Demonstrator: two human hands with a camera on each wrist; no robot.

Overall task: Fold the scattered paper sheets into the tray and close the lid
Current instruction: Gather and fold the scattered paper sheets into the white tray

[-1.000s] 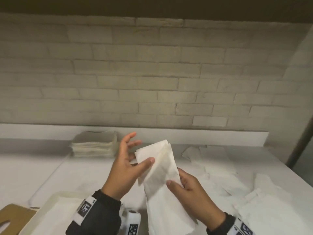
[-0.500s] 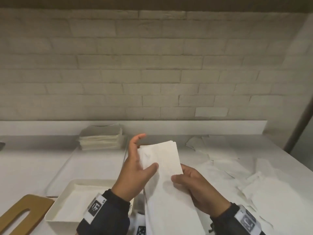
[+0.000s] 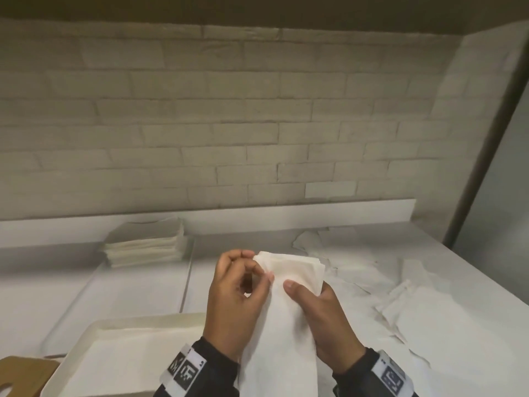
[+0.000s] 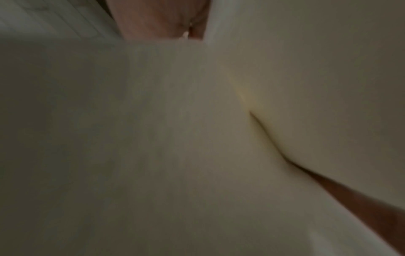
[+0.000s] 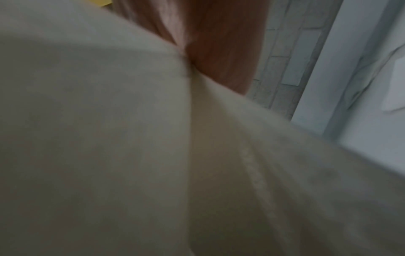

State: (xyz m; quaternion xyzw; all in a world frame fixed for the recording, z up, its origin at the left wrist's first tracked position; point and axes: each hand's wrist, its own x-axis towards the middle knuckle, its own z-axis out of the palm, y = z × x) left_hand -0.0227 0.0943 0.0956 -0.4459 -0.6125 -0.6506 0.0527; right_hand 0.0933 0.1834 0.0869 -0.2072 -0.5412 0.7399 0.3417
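A long white paper sheet (image 3: 286,325), folded lengthwise, hangs upright between both hands in the head view. My left hand (image 3: 237,293) pinches its upper left corner with curled fingers. My right hand (image 3: 323,313) grips its right side, thumb pressed on the front. The white tray (image 3: 94,328) lies at lower left with a flat sheet inside. The brown lid (image 3: 25,373) lies left of the tray. Loose sheets (image 3: 429,316) are scattered on the right of the counter. Both wrist views are filled by blurred paper (image 4: 197,138) (image 5: 153,155).
A stack of folded sheets (image 3: 146,245) sits at the back left against a white ledge (image 3: 315,213). A brick wall (image 3: 229,124) stands behind. The counter's right edge (image 3: 492,285) slants beside a dark post.
My left hand's fingers have curled from spread to a pinch on the sheet's top corner. The sheet has been lowered and squared up. The view has tilted down, showing more of the tray.
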